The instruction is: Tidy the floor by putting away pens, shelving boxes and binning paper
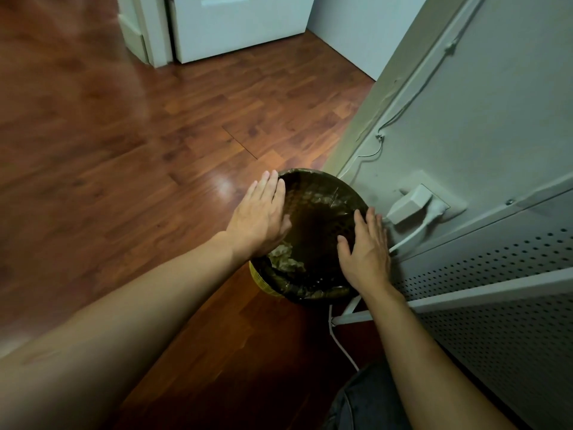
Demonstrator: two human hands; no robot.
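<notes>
A round yellow wicker bin [266,284] lined with a dark plastic bag [322,225] stands on the wooden floor beside the wall. Crumpled paper [283,258] lies inside it near the front left. My left hand [259,214] hovers flat over the bin's left rim with its fingers straight. My right hand [367,252] is spread over the right rim, fingers straight and slightly apart. Neither hand holds anything.
A white plug adapter [409,203] sits in a wall socket right of the bin, its cable [342,347] trailing down to the floor. A white perforated metal panel [496,305] fills the lower right. A white door [238,23] stands at the back. My knee [366,401] shows at the bottom.
</notes>
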